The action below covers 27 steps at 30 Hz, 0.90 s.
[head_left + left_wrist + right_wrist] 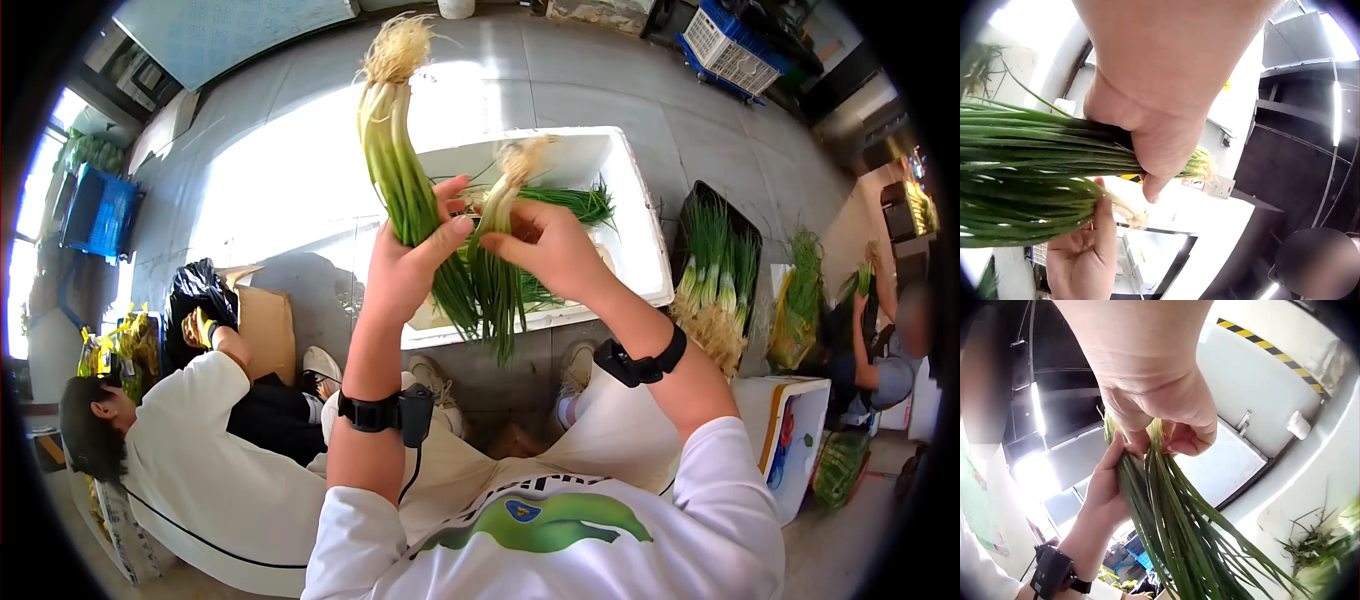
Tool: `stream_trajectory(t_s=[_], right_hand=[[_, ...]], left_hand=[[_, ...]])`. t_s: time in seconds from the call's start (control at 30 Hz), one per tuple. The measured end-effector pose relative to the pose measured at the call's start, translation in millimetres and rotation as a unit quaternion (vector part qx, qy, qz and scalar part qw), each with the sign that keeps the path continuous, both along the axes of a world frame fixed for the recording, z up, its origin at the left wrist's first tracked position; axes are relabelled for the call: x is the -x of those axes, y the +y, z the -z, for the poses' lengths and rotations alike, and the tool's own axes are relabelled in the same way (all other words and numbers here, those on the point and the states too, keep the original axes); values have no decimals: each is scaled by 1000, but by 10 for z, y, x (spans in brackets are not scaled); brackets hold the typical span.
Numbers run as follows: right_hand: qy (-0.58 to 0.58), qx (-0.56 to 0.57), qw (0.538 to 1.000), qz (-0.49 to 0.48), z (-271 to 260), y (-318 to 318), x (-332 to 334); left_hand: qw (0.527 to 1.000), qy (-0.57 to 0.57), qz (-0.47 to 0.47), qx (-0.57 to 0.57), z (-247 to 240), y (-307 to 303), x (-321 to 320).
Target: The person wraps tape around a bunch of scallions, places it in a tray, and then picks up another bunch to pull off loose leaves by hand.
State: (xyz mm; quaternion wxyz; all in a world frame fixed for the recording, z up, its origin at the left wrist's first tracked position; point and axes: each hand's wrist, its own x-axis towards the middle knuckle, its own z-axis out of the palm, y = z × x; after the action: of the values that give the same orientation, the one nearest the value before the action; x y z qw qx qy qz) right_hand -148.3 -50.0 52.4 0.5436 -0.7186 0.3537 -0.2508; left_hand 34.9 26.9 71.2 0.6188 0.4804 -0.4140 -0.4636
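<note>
The left hand [415,245] grips a thick bunch of green onions [388,150], roots up and green leaves hanging down. Beside it the right hand [545,245] pinches a smaller bunch [497,207] below its pale roots. The leaves of both bunches hang together over the white foam box [650,215], where more green stalks [570,203] lie. In the left wrist view the left hand [1154,125] wraps the larger bunch [1041,147]. In the right wrist view the right hand [1166,412] has its fingers curled at the top of the leaves [1179,519].
A black crate [755,235] of green onions stands right of the foam box. At the left, a person in white [200,470] sits by a cardboard box [265,330] and a black bag [195,290]. Another person [885,375] is at the far right, near an open foam box [800,430].
</note>
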Motion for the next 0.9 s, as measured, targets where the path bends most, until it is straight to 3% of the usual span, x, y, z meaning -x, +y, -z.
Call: stream_trajectory(t_s=[0.1, 0.17, 0.3, 0.4, 0.5, 0.53, 0.6, 0.67, 0.8, 0.9], right_hand=[[-101, 8, 994, 48, 7, -90, 4], [-121, 21, 990, 67, -10, -130, 1], [-22, 4, 1000, -16, -62, -143, 54], [-41, -39, 998, -9, -48, -58, 96], [-82, -72, 991, -78, -25, -101, 157], [-48, -64, 992, -96, -74, -89, 192], [-14, -57, 992, -115, -76, -94, 227], [-78, -87, 982, -147, -7, -93, 221], [-93, -93, 974, -184, 45, -124, 222], [-155, -113, 971, -140, 50, -56, 175]], left_hand=[[998, -30, 2, -58, 75, 112, -95], [993, -81, 66, -56, 149, 151, -158], [975, -152, 137, -84, 135, 191, -31], [961, -177, 156, -146, 198, 197, -7], [960, -146, 184, -151, 191, 185, 30], [961, -164, 198, -103, 256, 169, 21], [955, -175, 207, -124, 253, 192, -19], [948, -186, 213, -147, 191, 223, -37], [935, -176, 251, -180, 115, 224, -33], [934, -169, 260, -178, 125, 219, -62]])
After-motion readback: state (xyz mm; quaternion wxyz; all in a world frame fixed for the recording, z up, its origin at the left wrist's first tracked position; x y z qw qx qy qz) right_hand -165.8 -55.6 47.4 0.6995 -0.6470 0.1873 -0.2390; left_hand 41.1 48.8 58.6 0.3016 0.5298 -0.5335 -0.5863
